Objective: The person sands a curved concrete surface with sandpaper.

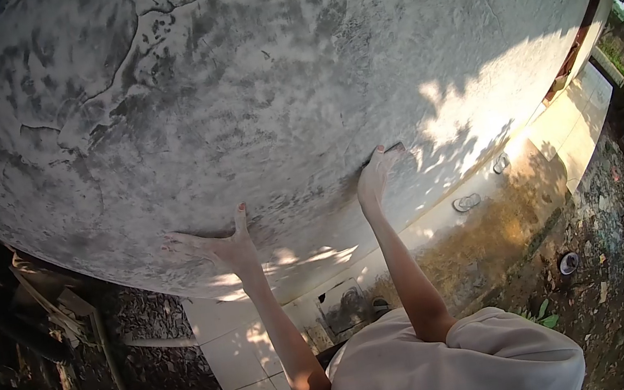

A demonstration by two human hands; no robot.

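A grey, patchy plastered wall (257,106) fills the upper part of the head view. On its lower part my left hand (224,247) rests flat, its thumb and fingers spread, with nothing held. Further right, my right hand (375,179) is closed over a thin flat piece with a dark edge (395,149), pressed against the wall. Its kind is hard to make out, since the hand covers most of it. Peeling, cracked patches show on the wall's upper left.
Below the wall runs a ledge with brown-stained concrete (490,236) and pale tiles (240,361). A pair of slippers (467,203) lies on it, with another slipper (500,163) to the right. A small round container (568,263) sits on the littered ground. Wood scraps (61,312) lie at left.
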